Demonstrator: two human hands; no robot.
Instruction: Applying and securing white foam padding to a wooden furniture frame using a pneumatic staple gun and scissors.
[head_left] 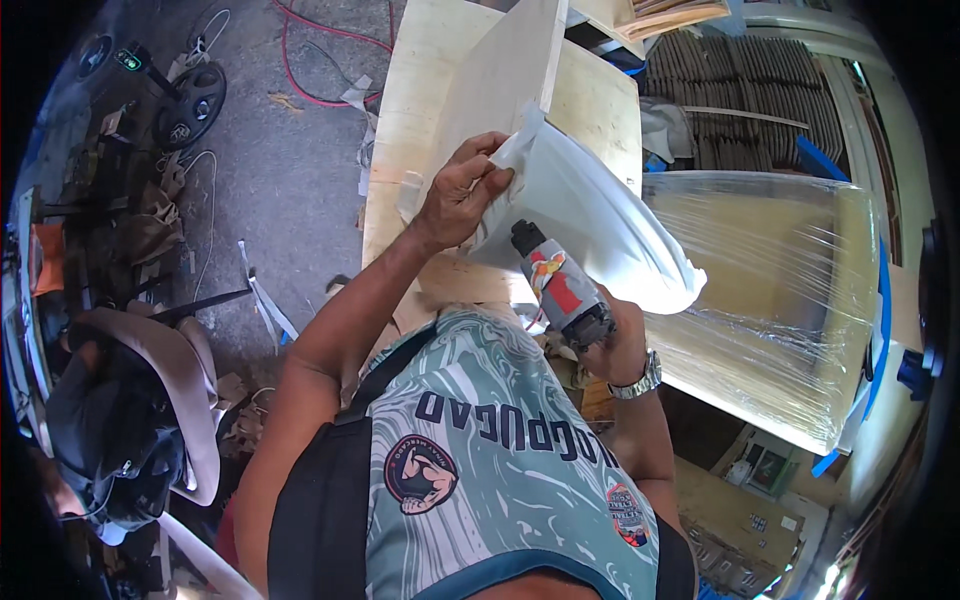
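Observation:
My left hand pinches the edge of a white sheet of thin material between thumb and fingers. The sheet drapes from the corner of a pale plywood frame and spreads to the right. In my right hand, with a metal watch on the wrist, is a grey and black power tool with red and yellow patches. Its black nose points up and left, just below the sheet and apart from my left hand. The grip is mostly hidden, and I cannot make out the tool's exact kind.
A plastic-wrapped, box-like piece stands at right, with stacked brown corrugated sheets beyond. A red hose crosses the concrete floor. A steering wheel lies far left; a black bag sits near left. Cardboard boxes are below right.

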